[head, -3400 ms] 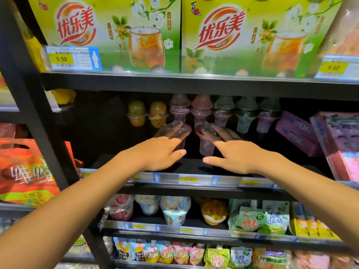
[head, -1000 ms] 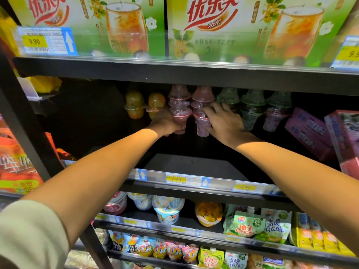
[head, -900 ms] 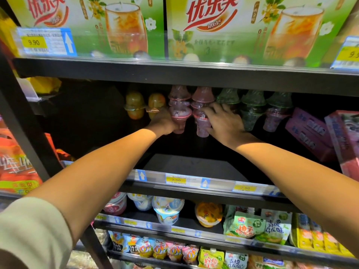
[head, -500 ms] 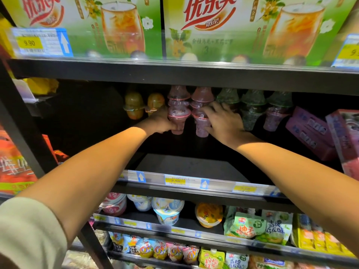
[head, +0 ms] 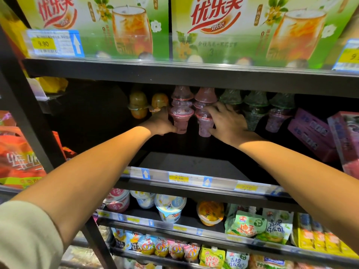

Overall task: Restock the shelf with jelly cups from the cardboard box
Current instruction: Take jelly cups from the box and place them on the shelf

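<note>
Left grip (head: pixel 162 124) is wrapping round one pink jelly cup (head: pixel 180 122) and right grip (head: pixel 228 123) is holding the second pink jelly cup (head: pixel 204 127) way back on the middle shelf (head: pixel 194 164), so the person's probably needing to be seating both bases flat and snug, not bumping the upside-down cups (head: pixel 205 98) stacked on top.

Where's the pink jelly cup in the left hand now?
Head view: the pink jelly cup is at the back of the 2.50-tagged shelf, left of centre, between the orange cups and the second pink cup the right hand grips.

Dark shelf (head: pixel 194 163) with stacked jelly cups (head: pixel 181 111) at back
</note>
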The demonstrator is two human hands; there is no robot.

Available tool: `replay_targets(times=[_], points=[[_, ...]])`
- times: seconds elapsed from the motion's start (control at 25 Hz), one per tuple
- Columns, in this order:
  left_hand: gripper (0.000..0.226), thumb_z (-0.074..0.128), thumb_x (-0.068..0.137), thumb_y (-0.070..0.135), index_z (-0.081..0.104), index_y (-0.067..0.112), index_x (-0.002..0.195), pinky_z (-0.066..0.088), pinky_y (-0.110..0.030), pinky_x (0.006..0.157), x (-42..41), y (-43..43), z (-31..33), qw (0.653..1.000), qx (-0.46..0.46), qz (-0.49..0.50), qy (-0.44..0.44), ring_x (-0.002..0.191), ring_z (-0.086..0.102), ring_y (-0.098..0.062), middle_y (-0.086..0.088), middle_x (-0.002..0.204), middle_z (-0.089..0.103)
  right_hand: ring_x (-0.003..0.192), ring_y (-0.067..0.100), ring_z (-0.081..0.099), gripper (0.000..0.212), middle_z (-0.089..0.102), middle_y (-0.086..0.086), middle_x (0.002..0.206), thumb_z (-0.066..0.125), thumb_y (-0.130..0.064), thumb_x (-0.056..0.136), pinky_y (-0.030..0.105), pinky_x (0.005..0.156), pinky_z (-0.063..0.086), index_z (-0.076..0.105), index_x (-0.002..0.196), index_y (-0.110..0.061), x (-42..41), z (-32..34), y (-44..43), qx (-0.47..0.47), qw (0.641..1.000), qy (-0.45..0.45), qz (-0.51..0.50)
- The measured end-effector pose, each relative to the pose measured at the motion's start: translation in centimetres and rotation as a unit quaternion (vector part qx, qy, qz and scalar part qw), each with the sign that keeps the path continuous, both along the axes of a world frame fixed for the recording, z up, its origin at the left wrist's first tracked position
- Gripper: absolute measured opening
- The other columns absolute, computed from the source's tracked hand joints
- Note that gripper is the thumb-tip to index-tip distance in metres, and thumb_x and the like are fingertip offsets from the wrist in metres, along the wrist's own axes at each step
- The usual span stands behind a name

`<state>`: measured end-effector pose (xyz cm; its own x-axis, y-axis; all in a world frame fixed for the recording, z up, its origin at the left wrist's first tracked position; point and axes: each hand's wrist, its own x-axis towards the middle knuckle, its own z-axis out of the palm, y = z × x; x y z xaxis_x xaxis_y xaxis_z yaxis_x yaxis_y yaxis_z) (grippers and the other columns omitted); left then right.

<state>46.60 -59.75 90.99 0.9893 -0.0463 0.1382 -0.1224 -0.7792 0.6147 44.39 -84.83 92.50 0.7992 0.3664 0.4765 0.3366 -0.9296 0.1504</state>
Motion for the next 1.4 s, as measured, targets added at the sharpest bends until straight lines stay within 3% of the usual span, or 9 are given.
replay_targets(times=[0.08,0.16,0.28,0.44,0.56,0.68,0.8,1.12,1.4], points=[[0.108,0.087,0.056,0.065,0.041,0.030,0.146,0.057,-0.031,0.074,-1.0,0.4,0.1,1.000,0.011,-0.014,-0.001,0.115,0.063,-0.024,0.000,0.135,0.059,0.131,0.028,0.041,0.075,0.040,0.001,0.144,0.075,-0.036,0.082,0.043,0.091,0.050,0.038,0.147,-0.029,-0.4,0.2,-0.3,0.006,1.000,0.023,0.015],[0.100,0.084,0.067,0.054,0.038,0.024,0.150,0.053,-0.038,0.093,-2.3,0.6,0.4,0.999,0.041,-0.021,-0.003,0.121,0.059,-0.026,-0.004,0.141,0.056,0.133,0.028,0.039,0.076,0.038,0.000,0.146,0.073,-0.036,0.082,0.043,0.098,0.049,0.037,0.149,-0.030,-1.3,0.5,-0.4,0.013,0.999,0.041,0.016],[0.078,0.076,0.087,0.035,0.034,0.021,0.152,0.051,-0.038,0.097,-5.2,1.6,1.1,0.995,0.096,-0.003,-0.019,0.121,0.060,-0.028,-0.009,0.139,0.058,0.132,0.029,0.039,0.072,0.039,-0.001,0.147,0.070,-0.041,0.082,0.045,0.101,0.048,0.040,0.146,-0.030,-3.7,0.9,0.6,0.040,0.999,0.036,0.000],[0.059,0.062,0.095,0.045,0.046,0.010,0.140,0.052,-0.043,0.091,-11.8,3.8,2.7,0.976,0.218,0.001,-0.029,0.118,0.060,-0.038,-0.018,0.129,0.062,0.121,0.031,0.046,0.048,0.050,0.004,0.136,0.064,-0.047,0.088,0.043,0.099,0.047,0.055,0.129,-0.024,-8.0,1.6,3.2,0.059,0.997,0.051,-0.003],[0.051,0.058,0.097,0.048,0.048,0.014,0.134,0.051,-0.046,0.085,-19.0,6.4,3.4,0.939,0.295,-0.018,-0.175,0.121,0.056,-0.034,-0.011,0.129,0.059,0.096,0.034,0.058,0.035,0.061,0.011,0.105,0.056,-0.051,0.096,0.042,0.077,0.051,0.058,0.100,-0.017,-13.2,1.7,7.5,0.070,0.996,0.046,0.000],[0.060,0.059,0.094,0.045,0.047,0.018,0.147,0.050,-0.045,0.101,-25.7,10.8,1.8,0.907,0.267,-0.060,-0.320,0.137,0.045,-0.026,-0.006,0.148,0.050,0.117,0.032,0.053,0.044,0.057,0.007,0.126,0.061,-0.046,0.093,0.046,0.090,0.049,0.060,0.128,-0.020,-18.9,0.7,12.9,0.101,0.990,-0.021,0.100],[0.059,0.060,0.093,0.041,0.051,0.014,0.144,0.041,-0.043,0.110,-31.7,15.9,-1.9,0.899,0.259,-0.057,-0.349,0.141,0.041,-0.027,-0.008,0.152,0.047,0.122,0.027,0.051,0.046,0.054,0.004,0.132,0.055,-0.048,0.092,0.045,0.099,0.047,0.060,0.128,-0.020,-23.7,-1.7,18.1,0.129,0.973,-0.014,0.190],[0.055,0.053,0.095,0.048,0.049,0.020,0.141,0.046,-0.044,0.106,-48.1,30.2,-20.3,0.960,0.235,0.097,-0.121,0.138,0.044,-0.027,-0.006,0.149,0.046,0.119,0.023,0.053,0.051,0.054,-0.003,0.129,0.046,-0.052,0.090,0.044,0.100,0.047,0.058,0.130,-0.022,-33.6,-15.9,33.3,0.099,0.933,0.167,0.302],[0.052,0.059,0.085,0.051,0.064,0.023,0.128,0.056,-0.036,0.087,-59.8,38.0,-34.4,0.953,0.183,0.226,0.087,0.116,0.064,-0.028,-0.005,0.133,0.062,0.131,0.025,0.045,0.048,0.049,-0.001,0.140,0.046,-0.047,0.094,0.040,0.107,0.041,0.054,0.136,-0.025,-36.3,-30.0,43.5,-0.038,0.864,0.372,0.336]])
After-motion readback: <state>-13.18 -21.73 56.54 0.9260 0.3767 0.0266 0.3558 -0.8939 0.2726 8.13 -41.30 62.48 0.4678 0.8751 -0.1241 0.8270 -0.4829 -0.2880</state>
